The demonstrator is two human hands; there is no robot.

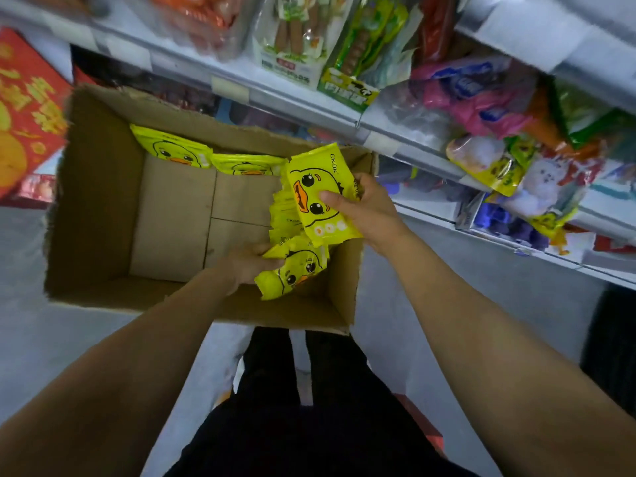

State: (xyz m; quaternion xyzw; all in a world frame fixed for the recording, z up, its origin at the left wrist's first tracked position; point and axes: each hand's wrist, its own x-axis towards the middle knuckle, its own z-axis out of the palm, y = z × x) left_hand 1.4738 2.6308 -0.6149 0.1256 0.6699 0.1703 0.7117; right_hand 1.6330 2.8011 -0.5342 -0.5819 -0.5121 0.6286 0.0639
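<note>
**Both hands on duck packets at the box's right end**

We look down into an open cardboard box [96, 187] standing on the floor in front of a shop shelf [292, 98].

- Our right hand [364, 208] holds a bundle of duck packets [309, 187] above the box's far right corner. The thumb lies across the face of the top packet and the fingers are curled behind it. The bundle is tilted and fans out below the top packet.
- Our left hand [247, 266] is inside the box at the near right and grips a lower duck packet [292, 273] by its edge. The fingertips are hidden beneath the yellow wrappers, so we cannot tell how tightly they close.
- The lower packet sits just under the bundle. We cannot tell whether the two touch.
- Two more duck packets [179, 149] lean against the box's far wall, well apart from both hands.
- Sausage snack packs [292, 39] hang over the shelf edge, and a red carton [27, 108] stands to the left of the box.
</note>
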